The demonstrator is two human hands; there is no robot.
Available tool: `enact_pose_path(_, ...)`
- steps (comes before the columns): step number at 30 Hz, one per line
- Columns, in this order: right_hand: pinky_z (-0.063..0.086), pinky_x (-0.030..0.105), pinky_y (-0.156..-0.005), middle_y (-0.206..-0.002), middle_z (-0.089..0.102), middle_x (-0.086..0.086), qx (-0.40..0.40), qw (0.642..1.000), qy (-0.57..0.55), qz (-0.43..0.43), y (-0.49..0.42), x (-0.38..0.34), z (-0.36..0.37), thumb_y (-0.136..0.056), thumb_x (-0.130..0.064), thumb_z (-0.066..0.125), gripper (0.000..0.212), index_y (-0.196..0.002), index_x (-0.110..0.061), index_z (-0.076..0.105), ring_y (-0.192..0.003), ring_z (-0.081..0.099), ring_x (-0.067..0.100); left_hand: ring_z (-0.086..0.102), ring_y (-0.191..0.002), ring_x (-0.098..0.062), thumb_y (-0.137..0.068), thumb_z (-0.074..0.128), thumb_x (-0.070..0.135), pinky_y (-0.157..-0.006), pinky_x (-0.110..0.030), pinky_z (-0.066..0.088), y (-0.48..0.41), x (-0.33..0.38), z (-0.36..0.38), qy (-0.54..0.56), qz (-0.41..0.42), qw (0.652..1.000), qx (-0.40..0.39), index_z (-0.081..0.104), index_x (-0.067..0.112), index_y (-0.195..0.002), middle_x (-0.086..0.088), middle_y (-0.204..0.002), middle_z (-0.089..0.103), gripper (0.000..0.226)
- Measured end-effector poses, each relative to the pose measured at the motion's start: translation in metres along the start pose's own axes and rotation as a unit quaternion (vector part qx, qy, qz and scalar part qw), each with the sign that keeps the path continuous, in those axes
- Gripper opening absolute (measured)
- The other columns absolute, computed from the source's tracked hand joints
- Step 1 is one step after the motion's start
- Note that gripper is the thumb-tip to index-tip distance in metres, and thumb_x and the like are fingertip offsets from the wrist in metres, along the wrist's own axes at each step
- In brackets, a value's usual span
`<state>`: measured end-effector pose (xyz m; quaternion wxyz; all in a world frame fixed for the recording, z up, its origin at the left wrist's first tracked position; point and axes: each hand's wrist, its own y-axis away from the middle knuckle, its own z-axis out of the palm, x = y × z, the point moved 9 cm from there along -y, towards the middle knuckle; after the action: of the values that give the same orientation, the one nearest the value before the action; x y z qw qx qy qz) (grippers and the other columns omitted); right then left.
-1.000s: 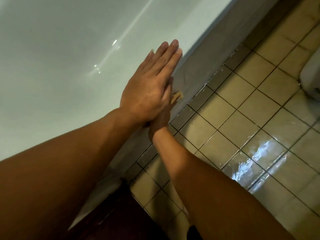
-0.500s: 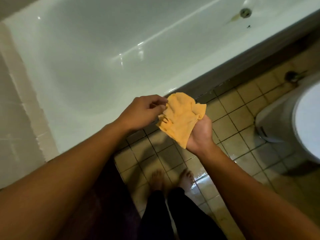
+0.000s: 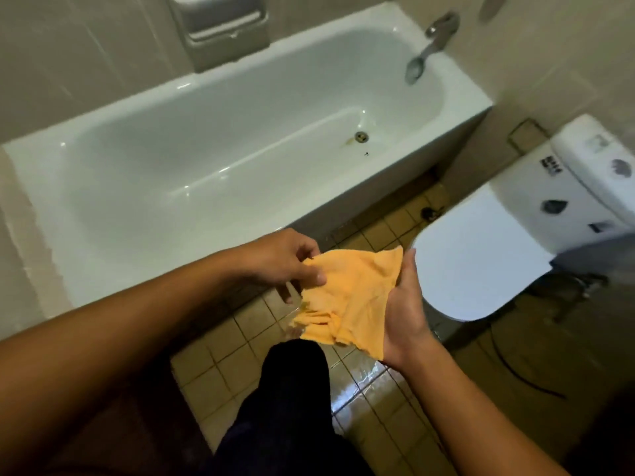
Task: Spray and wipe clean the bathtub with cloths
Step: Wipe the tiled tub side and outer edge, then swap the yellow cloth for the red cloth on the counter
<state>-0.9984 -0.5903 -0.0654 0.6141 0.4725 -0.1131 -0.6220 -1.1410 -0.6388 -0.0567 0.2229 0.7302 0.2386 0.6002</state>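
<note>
An orange cloth (image 3: pixel 354 297) hangs between my two hands in front of me, above the tiled floor. My left hand (image 3: pixel 281 261) pinches its upper left edge between thumb and fingers. My right hand (image 3: pixel 405 304) lies under the cloth's right side, palm up with the fingers straight, and the cloth drapes over it. The white bathtub (image 3: pixel 103 242) stretches across the view beyond my hands, with a drain (image 3: pixel 361 136) in its floor and a metal spout (image 3: pixel 426 53) at the far right end. No spray bottle shows.
A white toilet (image 3: pixel 481 255) with its lid down stands to the right of my hands, its tank (image 3: pixel 598 176) against the wall. The floor tiles (image 3: pixel 364 379) near my feet shine wet. A soap holder (image 3: pixel 220 22) is set in the wall behind the tub.
A second ago both hands were pressed together by the tub's side. The view has since risen and pulled back, and the hands now hold the orange cloth spread wider.
</note>
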Motion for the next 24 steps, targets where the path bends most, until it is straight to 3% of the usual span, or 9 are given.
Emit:
enact_pose_path(2,0.06,0.047,-0.09,-0.126,0.07,0.019,0.005,1.0,0.016,-0.023,0.03,-0.029,0.009,-0.084,-0.09,0.016,0.102,-0.122,-0.014,0.073,-0.112,0.069,0.039,0.068,-0.08,-0.021,-0.09,0.076,0.025,-0.072,-0.043,0.063,0.006,0.041,-0.004,-0.022,0.032,0.999,-0.01,0.065,0.011,-0.093,-0.015,-0.096,0.069,0.017)
enact_pose_path(4,0.061,0.045,-0.087,-0.124,0.07,0.02,0.017,0.997,0.034,-0.061,0.056,-0.062,0.012,-0.09,-0.08,0.03,0.086,-0.118,-0.013,0.075,-0.108,0.071,0.037,0.065,-0.086,-0.018,-0.093,0.072,0.029,-0.077,-0.034,0.06,0.003,0.089,-0.011,-0.053,0.073,0.996,-0.008,0.064,0.015,-0.093,-0.007,-0.093,0.066,0.017)
enact_pose_path(6,0.06,0.046,-0.09,-0.124,0.071,0.016,0.066,0.988,0.071,-0.122,0.077,-0.097,-0.001,-0.091,-0.062,0.054,0.065,-0.134,-0.014,0.062,-0.109,0.071,0.035,0.063,-0.089,-0.016,-0.097,0.066,0.029,-0.074,-0.028,0.057,-0.006,0.141,-0.009,-0.043,0.107,0.993,-0.018,0.061,0.017,-0.095,0.0,-0.092,0.063,0.013)
enact_pose_path(8,0.058,0.05,-0.095,-0.121,0.073,0.01,0.135,0.966,0.103,-0.196,0.1,-0.132,-0.02,-0.083,-0.052,0.068,0.065,-0.137,-0.017,0.056,-0.108,0.072,0.031,0.062,-0.087,-0.015,-0.098,0.064,0.028,-0.068,-0.025,0.052,-0.012,0.187,0.001,-0.01,0.136,0.99,-0.037,0.058,0.017,-0.095,0.001,-0.091,0.062,0.013)
enact_pose_path(12,0.055,0.055,-0.098,-0.118,0.074,-0.001,0.234,0.914,0.113,-0.311,0.16,-0.183,-0.056,-0.083,-0.058,0.064,0.054,-0.128,-0.027,0.063,-0.112,0.07,0.025,0.059,-0.095,-0.02,-0.084,0.06,0.043,-0.077,-0.036,0.047,-0.031,0.279,0.041,-0.016,0.207,0.977,-0.055,0.059,0.011,-0.106,-0.001,-0.096,0.06,0.039)
enact_pose_path(16,0.056,0.052,-0.098,-0.115,0.075,-0.003,0.35,0.849,0.059,-0.391,0.236,-0.202,-0.12,-0.084,-0.059,0.065,0.053,-0.123,-0.023,0.067,-0.111,0.07,0.02,0.058,-0.084,-0.016,-0.088,0.061,0.036,-0.067,-0.029,0.046,-0.055,0.357,0.117,-0.028,0.26,0.959,-0.109,0.057,0.02,-0.09,0.004,-0.084,0.06,0.017)
enact_pose_path(19,0.057,0.049,-0.097,-0.112,0.076,-0.006,0.42,0.795,0.024,-0.437,0.291,-0.2,-0.165,-0.093,-0.045,0.065,0.033,-0.117,-0.024,0.071,-0.107,0.072,0.015,0.058,-0.087,-0.02,-0.081,0.059,0.041,-0.068,-0.033,0.045,-0.07,0.399,0.174,-0.029,0.273,0.952,-0.137,0.057,0.024,-0.084,0.0,-0.086,0.059,0.016)
enact_pose_path(21,0.057,0.051,-0.097,-0.115,0.076,-0.005,0.471,0.752,-0.009,-0.46,0.335,-0.188,-0.206,-0.097,-0.041,0.065,0.028,-0.12,-0.025,0.071,-0.109,0.071,0.017,0.059,-0.096,-0.026,-0.081,0.059,0.044,-0.076,-0.041,0.043,-0.08,0.425,0.237,-0.041,0.282,0.94,-0.187,0.059,0.025,-0.088,-0.003,-0.092,0.06,0.02)
enact_pose_path(24,0.057,0.048,-0.098,-0.117,0.075,-0.006,0.533,0.702,-0.049,-0.47,0.394,-0.164,-0.265,-0.098,-0.039,0.064,0.028,-0.123,-0.027,0.069,-0.112,0.07,0.015,0.06,-0.103,-0.025,-0.089,0.059,0.043,-0.08,-0.038,0.046,-0.087,0.456,0.336,-0.064,0.294,0.923,-0.241,0.059,0.025,-0.099,-0.004,-0.101,0.062,0.021)
